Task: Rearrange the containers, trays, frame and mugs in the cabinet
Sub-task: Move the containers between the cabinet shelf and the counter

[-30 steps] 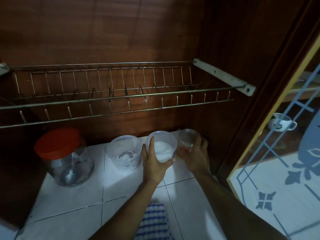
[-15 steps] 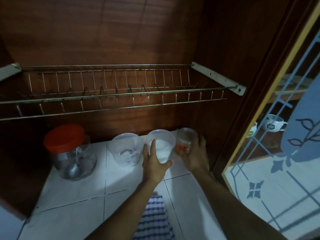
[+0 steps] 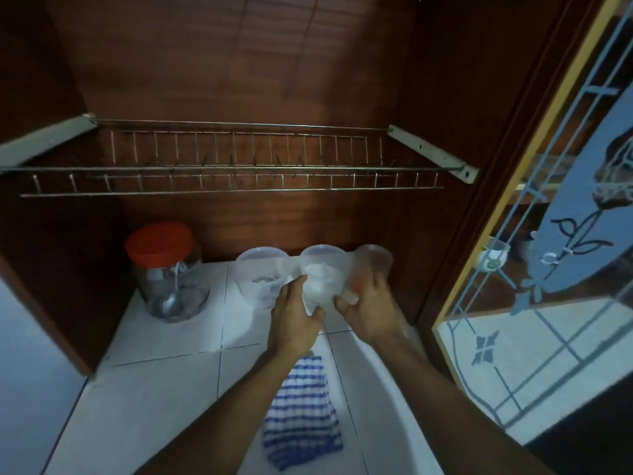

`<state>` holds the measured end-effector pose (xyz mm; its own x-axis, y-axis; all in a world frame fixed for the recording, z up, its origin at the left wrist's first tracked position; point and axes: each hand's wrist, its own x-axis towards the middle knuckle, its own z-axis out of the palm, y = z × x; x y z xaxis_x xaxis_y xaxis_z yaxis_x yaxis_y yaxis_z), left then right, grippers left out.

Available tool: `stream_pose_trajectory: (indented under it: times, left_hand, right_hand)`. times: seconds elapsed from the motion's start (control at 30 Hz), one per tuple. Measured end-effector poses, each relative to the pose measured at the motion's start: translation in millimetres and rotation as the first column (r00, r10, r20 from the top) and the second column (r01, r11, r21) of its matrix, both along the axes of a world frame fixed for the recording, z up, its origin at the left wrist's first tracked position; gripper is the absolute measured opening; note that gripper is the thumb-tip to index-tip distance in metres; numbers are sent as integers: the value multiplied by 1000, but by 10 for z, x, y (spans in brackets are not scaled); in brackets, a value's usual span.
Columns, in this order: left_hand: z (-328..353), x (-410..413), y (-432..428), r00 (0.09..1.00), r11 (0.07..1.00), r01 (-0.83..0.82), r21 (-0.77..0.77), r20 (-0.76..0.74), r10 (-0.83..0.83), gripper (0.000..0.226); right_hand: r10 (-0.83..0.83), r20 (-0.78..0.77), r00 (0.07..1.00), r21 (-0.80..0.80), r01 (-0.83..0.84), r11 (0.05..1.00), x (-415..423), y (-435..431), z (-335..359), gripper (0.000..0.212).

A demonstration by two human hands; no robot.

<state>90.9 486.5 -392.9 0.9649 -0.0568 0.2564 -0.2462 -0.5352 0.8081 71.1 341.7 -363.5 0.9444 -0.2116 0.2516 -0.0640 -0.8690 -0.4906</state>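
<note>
White tiles (image 3: 164,341) floor the dark wooden cabinet (image 3: 239,63) in the head view, and along its back wall stand four containers in a row. At the far left sits a glass jar (image 3: 171,286) with a red lid (image 3: 158,242) and a spoon inside; next comes a translucent plastic tub (image 3: 261,274), then a second tub holding white powder (image 3: 322,275), then a small clear jar (image 3: 371,267) with something reddish in it, near the right wall. The left hand (image 3: 295,313) wraps the left flank and front of the powder tub, its fingers closed on it. The right hand (image 3: 371,308) grips the small clear jar, with the thumb reaching to the powder tub's right side; motion blur hides whether either container is lifted off the tiles. A metal dish rack (image 3: 233,166) spans the cabinet above them. A blue-and-white checked cloth (image 3: 301,413) lies on the tiles between the forearms. At right, an open glass door (image 3: 555,269) with a blue floral design shows a mug (image 3: 493,257) behind it.
</note>
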Motion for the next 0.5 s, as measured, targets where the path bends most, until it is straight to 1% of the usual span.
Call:
stream_pose_trajectory:
  times: [0.1,0.2,0.33,0.4,0.5]
  left_hand:
    - [33,-143,98,994,993,-14,120,106,1,65]
    - [49,-292,228,978,961,-41,274,210,-18,65]
    - [-17,-441,498,961,877,-84,473,272,-55,66]
    - [-35,-519,632,958,840,-98,534,278,-65,66]
    - [-48,-650,784,941,795,-127,594,326,-92,67]
  right_hand:
    - [69,31,997,-136,-65,989,-122,79,-1,84]
    - [150,10,989,-210,-144,967,-261,139,23,81]
    - [223,-87,971,-237,-237,942,-457,252,63,79]
    - [254,-107,961,-246,-274,930,-556,313,91,78]
    - [273,-118,955,-261,-295,919,-667,425,103,76]
